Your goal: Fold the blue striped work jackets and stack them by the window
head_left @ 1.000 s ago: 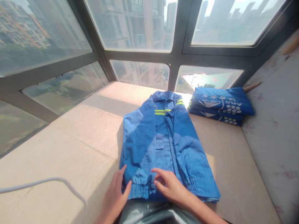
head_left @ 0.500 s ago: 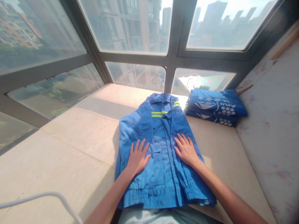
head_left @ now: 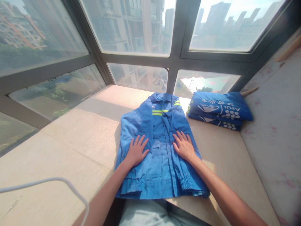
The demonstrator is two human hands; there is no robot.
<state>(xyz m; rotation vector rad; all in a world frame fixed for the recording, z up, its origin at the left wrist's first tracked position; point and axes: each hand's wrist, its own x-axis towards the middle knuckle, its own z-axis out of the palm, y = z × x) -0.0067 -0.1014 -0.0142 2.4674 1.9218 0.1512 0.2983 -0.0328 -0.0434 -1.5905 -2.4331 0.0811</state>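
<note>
A blue work jacket [head_left: 162,163] with yellow-green reflective stripes lies front side up, its collar toward the windows and its elastic hem toward me. Both sleeves are folded in over the front. My left hand [head_left: 137,151] rests flat on the sleeve at the left, fingers spread. Flat on the other sleeve, also with fingers apart, is my right hand [head_left: 184,145]. Between them, a small pocket flap [head_left: 156,142] and the front placket show. Nothing is gripped by either hand.
Folded blue garments with white printing [head_left: 218,108] are stacked at the back right, against the patterned wall [head_left: 275,150]. A white cable [head_left: 54,179] curves across the lower left of the pale wooden surface [head_left: 77,138]. Framed windows [head_left: 138,77] border the back and left.
The jacket and both hands sit slightly higher in the picture, and more of my lap shows below the hem. The cable also appears higher. Both hands stay flat on the sleeves.
</note>
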